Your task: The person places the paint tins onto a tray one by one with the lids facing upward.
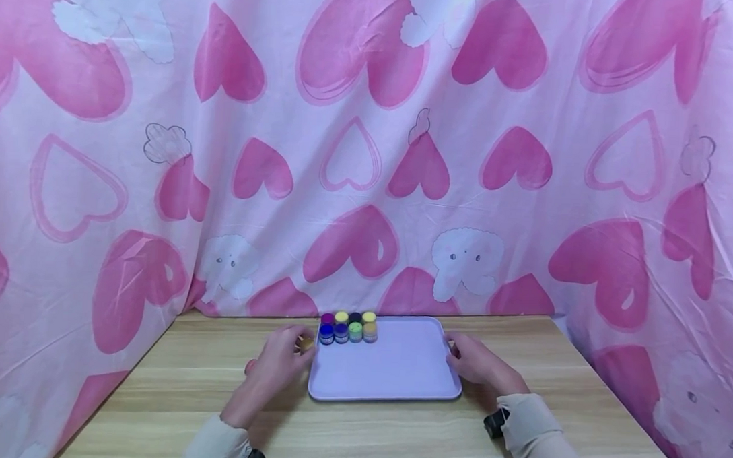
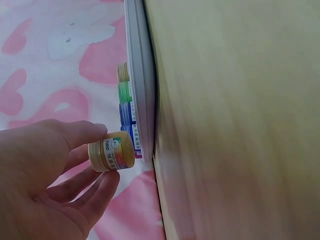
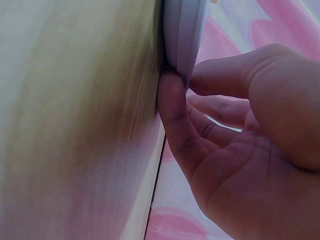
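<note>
A pink heart-printed cloth [image 1: 369, 155] hung behind the light wooden table [image 1: 371, 431] I worked at. My left hand [image 1: 275, 364] pinched a small round yellow-orange paint jar [image 2: 112, 151], its label too blurred to read, just left of the lilac plastic tray [image 1: 392, 371] holding stacked coloured paint jars [image 1: 347, 327]. My right hand [image 1: 480, 363] gripped the tray's right rim, thumb under the edge.

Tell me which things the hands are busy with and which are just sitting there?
Busy with:
- small yellow paint pot, pinched by the left hand
- lilac tray, its edge touched by the right hand
- paint pots on the tray

Just there:
- wooden table
- pink heart cloth
</note>
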A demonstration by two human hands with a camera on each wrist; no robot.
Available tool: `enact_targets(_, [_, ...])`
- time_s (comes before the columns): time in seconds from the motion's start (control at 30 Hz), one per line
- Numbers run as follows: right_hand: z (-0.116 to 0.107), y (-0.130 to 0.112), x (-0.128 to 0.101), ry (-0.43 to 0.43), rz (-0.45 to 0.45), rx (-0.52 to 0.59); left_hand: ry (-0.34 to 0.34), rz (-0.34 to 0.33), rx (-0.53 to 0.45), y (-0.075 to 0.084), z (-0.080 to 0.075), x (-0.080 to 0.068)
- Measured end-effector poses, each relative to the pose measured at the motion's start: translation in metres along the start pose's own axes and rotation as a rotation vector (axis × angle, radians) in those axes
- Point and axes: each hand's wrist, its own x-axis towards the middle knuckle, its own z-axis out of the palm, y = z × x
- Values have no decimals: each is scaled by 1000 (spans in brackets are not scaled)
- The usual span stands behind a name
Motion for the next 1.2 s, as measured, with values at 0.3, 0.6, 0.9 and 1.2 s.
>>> enact_targets(0.3, [1, 1, 0, 1, 13, 3, -20, -7, -54, 3, 13, 12])
enact_targets(0.6, [2, 1, 0, 1, 19, 4, -55, -67, -46, 4, 23, 19])
enact_targets(0.9, [1, -1, -2, 1, 26, 9, -193, -32, 10, 4, 20, 14])
enact_targets(1.2, [3, 2, 4, -3, 39, 11, -222, -71, 2, 7, 14, 13])
